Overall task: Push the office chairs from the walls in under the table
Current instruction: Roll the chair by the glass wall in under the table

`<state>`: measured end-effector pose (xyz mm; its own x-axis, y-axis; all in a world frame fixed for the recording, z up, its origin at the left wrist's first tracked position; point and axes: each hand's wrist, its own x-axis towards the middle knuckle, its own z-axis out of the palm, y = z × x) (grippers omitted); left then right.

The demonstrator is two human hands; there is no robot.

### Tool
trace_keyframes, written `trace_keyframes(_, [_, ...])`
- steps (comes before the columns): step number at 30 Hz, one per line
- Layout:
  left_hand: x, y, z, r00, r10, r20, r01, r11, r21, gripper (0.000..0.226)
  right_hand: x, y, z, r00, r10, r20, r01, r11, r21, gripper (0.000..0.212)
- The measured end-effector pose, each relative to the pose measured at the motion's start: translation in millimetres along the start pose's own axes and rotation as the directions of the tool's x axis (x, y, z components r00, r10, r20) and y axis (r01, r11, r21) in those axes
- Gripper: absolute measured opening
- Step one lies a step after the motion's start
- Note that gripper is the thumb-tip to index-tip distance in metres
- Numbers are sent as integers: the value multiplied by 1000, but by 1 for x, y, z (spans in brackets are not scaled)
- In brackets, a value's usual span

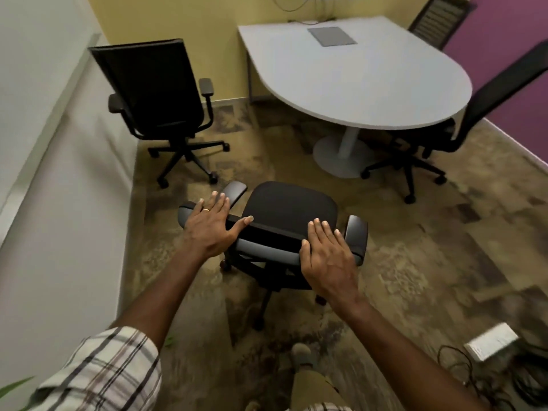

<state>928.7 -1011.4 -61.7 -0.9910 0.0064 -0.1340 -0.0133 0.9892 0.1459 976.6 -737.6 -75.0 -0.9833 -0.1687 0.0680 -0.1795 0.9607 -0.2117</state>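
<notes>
A black office chair [292,206] stands right below me on the carpet, seen from above, facing the white rounded table [341,78]. My left hand [210,226] lies over the left end of its backrest top [269,241], fingers draped forward and thumb along the edge. My right hand [327,256] lies over the right end, beside the armrest. A second black chair [151,84] stands against the white wall at the left, apart from the table. A third chair [486,96] sits at the table's right side with its seat under the top.
A fourth chair [439,22] stands behind the table at the purple wall. The table rests on a round pedestal base [341,155]. Cables and a white box [490,341] lie on the floor at the bottom right. Open carpet lies between my chair and the table.
</notes>
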Motion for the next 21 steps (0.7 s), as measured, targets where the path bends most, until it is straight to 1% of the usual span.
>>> trace_keyframes(1, [3,1,-2,1000,-3,0,3,1000,0,128,6,1,-1,1000,-4,-8,4,1000,8,61])
trace_keyframes(3, [30,18,-2,999,39,11,-39,999,-4,124,18,18,-9,999,40,-12,-40,999,2,60])
trace_keyframes(4, [29,20,-2,999,32,4,-32,999,2,125,22,20,-10,1000,24,-10,-24,1000,3,59])
trace_keyframes(6, [57,47,2,998,65,10,-65,998,-12,126,35,48,-17,998,65,-16,-64,998,20,59])
trace_keyframes(7, [58,50,1,999,54,-7,-54,998,-13,125,40,52,-21,999,43,-22,-42,999,31,59])
trace_keyframes(9, [82,84,5,998,65,-3,-65,998,-18,116,56,87,-27,997,69,-38,-68,997,26,60])
trace_keyframes(10, [79,92,6,999,48,-13,-49,999,-23,112,59,97,-29,998,41,-57,-40,999,18,60])
trace_keyframes(12, [91,128,15,998,37,46,-36,999,-34,107,71,136,-31,998,42,-37,-42,999,8,57])
trace_keyframes(13, [99,149,18,999,20,46,-18,999,-38,106,80,157,-33,999,45,-26,-45,999,2,56])
trace_keyframes(15, [105,180,19,998,-12,64,16,998,-61,103,94,189,-40,1000,-7,-19,7,1000,-13,57])
trace_keyframes(17, [129,217,16,999,-21,50,25,997,-76,100,123,229,-56,1000,-6,0,6,1000,-12,60])
trace_keyframes(19, [130,231,13,998,-21,52,25,996,-85,99,131,247,-62,998,-69,0,69,997,-36,61])
trace_keyframes(21, [155,250,16,999,-19,39,22,997,-76,98,157,273,-68,998,-60,33,61,998,-28,60])
